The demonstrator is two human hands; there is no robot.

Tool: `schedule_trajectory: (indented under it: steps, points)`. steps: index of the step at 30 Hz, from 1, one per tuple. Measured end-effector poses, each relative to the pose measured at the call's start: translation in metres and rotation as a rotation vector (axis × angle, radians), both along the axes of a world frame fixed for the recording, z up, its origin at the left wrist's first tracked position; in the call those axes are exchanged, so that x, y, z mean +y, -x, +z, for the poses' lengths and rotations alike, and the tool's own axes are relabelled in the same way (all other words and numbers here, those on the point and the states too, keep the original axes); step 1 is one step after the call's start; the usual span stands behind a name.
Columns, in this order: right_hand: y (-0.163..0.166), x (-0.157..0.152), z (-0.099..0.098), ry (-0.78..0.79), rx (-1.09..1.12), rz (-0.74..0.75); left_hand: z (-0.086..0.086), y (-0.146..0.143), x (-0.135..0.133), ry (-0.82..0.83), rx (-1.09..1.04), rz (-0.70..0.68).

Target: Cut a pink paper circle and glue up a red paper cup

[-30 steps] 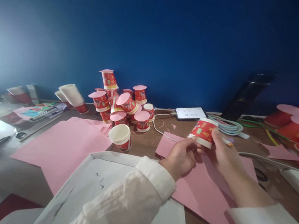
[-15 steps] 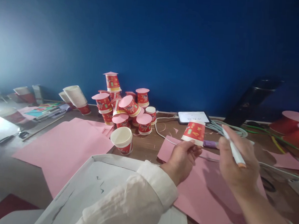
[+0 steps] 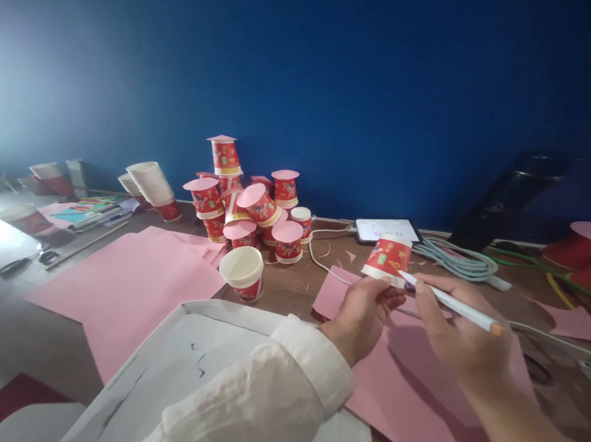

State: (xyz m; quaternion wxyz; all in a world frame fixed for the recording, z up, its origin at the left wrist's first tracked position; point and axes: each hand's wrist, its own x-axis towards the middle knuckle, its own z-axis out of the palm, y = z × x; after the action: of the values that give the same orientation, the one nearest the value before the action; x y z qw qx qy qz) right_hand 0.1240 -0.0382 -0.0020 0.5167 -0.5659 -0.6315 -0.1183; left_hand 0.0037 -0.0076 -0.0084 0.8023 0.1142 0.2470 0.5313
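Observation:
Pinched at its white rim by my left hand (image 3: 362,318) is a red patterned paper cup (image 3: 387,258), turned upside down and tilted a little. My right hand (image 3: 468,345) grips a white marker (image 3: 463,310) with an orange end. The marker's tip points at the cup's lower side; I cannot tell whether it touches. Beneath both hands lies a sheet of pink paper (image 3: 415,395). A purple thing, mostly hidden, sits behind the marker tip.
Several red cups with pink paper tops (image 3: 243,208) are piled against the blue wall (image 3: 333,96). Near them stand an upright cup (image 3: 242,271) and a stack of cups (image 3: 152,185). A lit phone (image 3: 385,230), coiled cable (image 3: 458,261), scissors (image 3: 20,264) and a white box (image 3: 167,353) surround the work.
My right hand has turned the marker and brought its tip down and left to the cup. My left hand keeps hold of the cup, which tilts slightly more.

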Motion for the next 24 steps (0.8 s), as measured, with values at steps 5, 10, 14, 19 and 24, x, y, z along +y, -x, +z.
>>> schedule_trajectory:
  steps: [5, 10, 14, 19, 24]
  points:
    - [-0.001, 0.0008, -0.0017, -0.017, -0.044, 0.002, 0.0036, 0.0003, -0.0009, 0.025, 0.005, -0.003]
    - [-0.0017, 0.0019, -0.0033, -0.003, -0.047, -0.028, 0.0013, -0.0002, -0.0007, -0.017, 0.019, -0.013]
    - [-0.0019, 0.001, -0.0015, 0.007, -0.059, -0.018, 0.0005, 0.0004, -0.0013, -0.04, 0.028, -0.021]
    - [-0.0004, -0.0006, 0.0016, 0.029, -0.037, -0.032, 0.0003, 0.0009, -0.0023, -0.052, 0.021, -0.023]
    - [0.0005, -0.0011, 0.0026, 0.038, -0.02, -0.033, -0.0021, 0.0005, -0.0013, -0.078, 0.029, -0.023]
